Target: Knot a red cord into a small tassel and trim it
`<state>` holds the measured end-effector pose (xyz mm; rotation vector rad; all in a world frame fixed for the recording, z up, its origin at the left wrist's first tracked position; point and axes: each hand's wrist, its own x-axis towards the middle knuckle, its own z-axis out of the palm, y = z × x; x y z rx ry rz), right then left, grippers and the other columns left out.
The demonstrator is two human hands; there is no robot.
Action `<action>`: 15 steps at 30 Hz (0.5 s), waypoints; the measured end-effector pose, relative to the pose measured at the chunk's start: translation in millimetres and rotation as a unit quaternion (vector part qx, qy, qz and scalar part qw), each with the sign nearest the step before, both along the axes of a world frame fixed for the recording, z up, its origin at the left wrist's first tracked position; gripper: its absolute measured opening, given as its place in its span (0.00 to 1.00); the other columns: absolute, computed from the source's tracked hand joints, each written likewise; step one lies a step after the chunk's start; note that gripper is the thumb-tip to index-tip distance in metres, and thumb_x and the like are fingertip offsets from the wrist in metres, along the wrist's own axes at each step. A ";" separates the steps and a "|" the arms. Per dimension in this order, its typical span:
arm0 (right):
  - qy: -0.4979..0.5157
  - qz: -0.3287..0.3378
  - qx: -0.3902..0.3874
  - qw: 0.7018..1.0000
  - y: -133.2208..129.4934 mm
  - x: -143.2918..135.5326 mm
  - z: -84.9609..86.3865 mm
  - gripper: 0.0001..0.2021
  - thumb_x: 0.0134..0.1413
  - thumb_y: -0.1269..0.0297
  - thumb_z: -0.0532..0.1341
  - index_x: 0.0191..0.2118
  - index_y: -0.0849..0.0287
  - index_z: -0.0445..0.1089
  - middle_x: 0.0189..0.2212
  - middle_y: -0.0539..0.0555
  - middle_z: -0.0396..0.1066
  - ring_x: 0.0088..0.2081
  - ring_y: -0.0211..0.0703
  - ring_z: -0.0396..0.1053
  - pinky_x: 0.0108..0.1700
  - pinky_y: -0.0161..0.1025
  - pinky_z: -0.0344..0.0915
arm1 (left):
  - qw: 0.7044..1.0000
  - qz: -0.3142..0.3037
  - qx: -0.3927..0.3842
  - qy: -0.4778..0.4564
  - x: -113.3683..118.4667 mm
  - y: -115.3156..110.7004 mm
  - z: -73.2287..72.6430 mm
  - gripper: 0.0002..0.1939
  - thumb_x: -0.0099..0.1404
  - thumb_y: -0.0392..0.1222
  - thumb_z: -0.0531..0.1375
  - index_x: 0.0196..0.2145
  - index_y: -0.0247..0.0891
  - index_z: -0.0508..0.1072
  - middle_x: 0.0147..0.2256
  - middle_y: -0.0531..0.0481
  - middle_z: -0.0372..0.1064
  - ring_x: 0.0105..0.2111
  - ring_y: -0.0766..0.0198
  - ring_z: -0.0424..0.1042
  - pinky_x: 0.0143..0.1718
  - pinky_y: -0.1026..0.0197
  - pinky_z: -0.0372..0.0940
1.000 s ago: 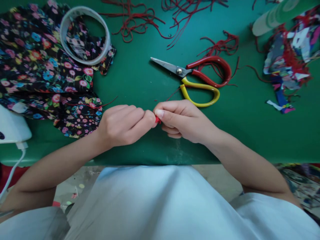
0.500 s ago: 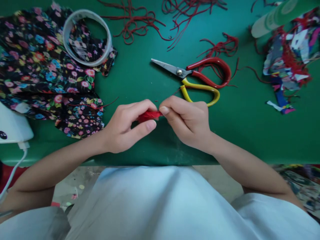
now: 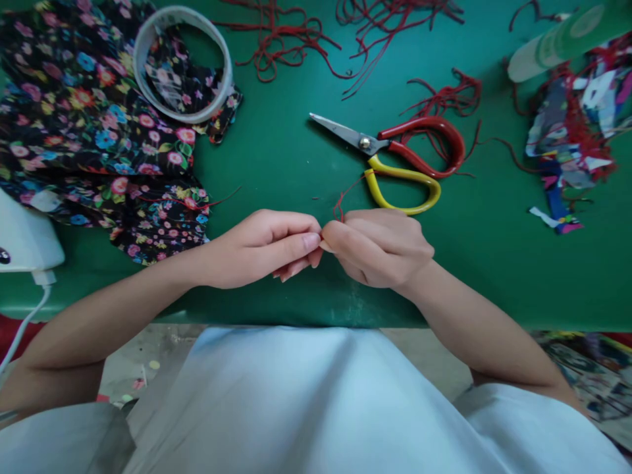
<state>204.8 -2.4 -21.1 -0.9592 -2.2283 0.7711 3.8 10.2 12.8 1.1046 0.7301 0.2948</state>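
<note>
My left hand [image 3: 269,249] is closed, its thumb pressed against the fingers. The small red cloth piece seen in it earlier is now hidden by the fingers. Against its fingertips, my right hand [image 3: 382,249] is curled in a pinch. A thin red cord [image 3: 340,205] comes out above the right hand's knuckles in a small loop and runs up towards the scissors. Those scissors [image 3: 365,143], with one red and one yellow handle, lie just beyond the right hand, blades pointing left.
Black floral fabric [image 3: 103,138] covers the left of the green table, with a tape roll [image 3: 224,85] on it. Red cords [image 3: 281,39] lie at the back. A bottle [image 3: 538,52] and cloth scraps [image 3: 557,151] are on the right. A white device [image 3: 29,237] with a cable stands left.
My left fingers have closed over the red cloth piece, hiding it. My right hand has turned knuckles-up and moved slightly right and nearer me. More of the red cord shows above it.
</note>
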 end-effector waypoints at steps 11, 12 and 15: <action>-0.056 0.024 -0.079 0.995 11.6 0.7 9.9 0.22 0.68 0.55 0.48 0.23 0.55 0.65 0.17 0.50 0.54 0.20 0.36 0.47 0.21 0.41 0.43 | 0.980 0.024 0.140 0.137 -0.9 -6.6 -1.8 0.14 0.72 0.41 0.50 0.28 0.39 0.61 0.19 0.58 0.58 0.19 0.72 0.58 0.20 0.68 0.54; -0.066 0.037 -0.080 0.994 13.5 1.3 11.2 0.21 0.67 0.57 0.50 0.23 0.55 0.65 0.17 0.49 0.55 0.20 0.35 0.46 0.21 0.41 0.41 | 0.973 0.015 0.172 0.156 -0.5 -5.9 -1.1 0.14 0.71 0.40 0.50 0.26 0.39 0.61 0.19 0.59 0.58 0.19 0.72 0.57 0.20 0.67 0.53; -0.072 0.076 -0.081 0.991 17.2 3.5 11.6 0.16 0.64 0.62 0.54 0.24 0.56 0.65 0.17 0.48 0.55 0.19 0.34 0.44 0.21 0.41 0.39 | 0.955 -0.018 0.236 0.179 -0.1 -2.8 0.9 0.15 0.69 0.35 0.50 0.23 0.38 0.59 0.18 0.59 0.57 0.20 0.73 0.56 0.22 0.67 0.50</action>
